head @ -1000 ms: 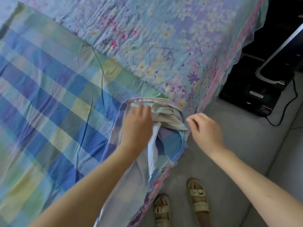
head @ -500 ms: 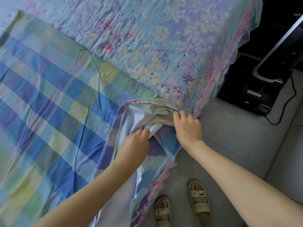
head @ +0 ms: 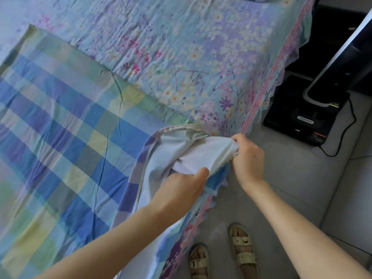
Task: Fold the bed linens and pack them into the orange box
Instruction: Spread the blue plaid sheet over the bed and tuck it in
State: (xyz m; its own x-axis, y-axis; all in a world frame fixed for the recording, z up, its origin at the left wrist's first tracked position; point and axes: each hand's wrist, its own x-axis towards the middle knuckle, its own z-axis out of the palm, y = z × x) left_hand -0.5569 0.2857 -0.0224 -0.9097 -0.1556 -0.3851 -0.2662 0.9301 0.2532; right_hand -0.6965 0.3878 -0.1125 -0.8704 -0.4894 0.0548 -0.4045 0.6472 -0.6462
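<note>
The checked sheet (head: 70, 137) is squares of blue, green, pale yellow and lilac; its underside is plain whitish blue. The bedspread (head: 181, 47) beneath is light blue with purple, pink and white flowers and a pink edging (head: 267, 77). Grey floor (head: 302, 188), beige sandals (head: 243, 252), black machine (head: 302, 117).

Your left grip (head: 181, 190), forearm extended from lower left, curls thumb-uppermost round a fold of the plaid sheet (head: 60, 127). Your right grip (head: 248, 160), back of hand upward, clenches the same fold close beside it; both forearms are bare.
</note>
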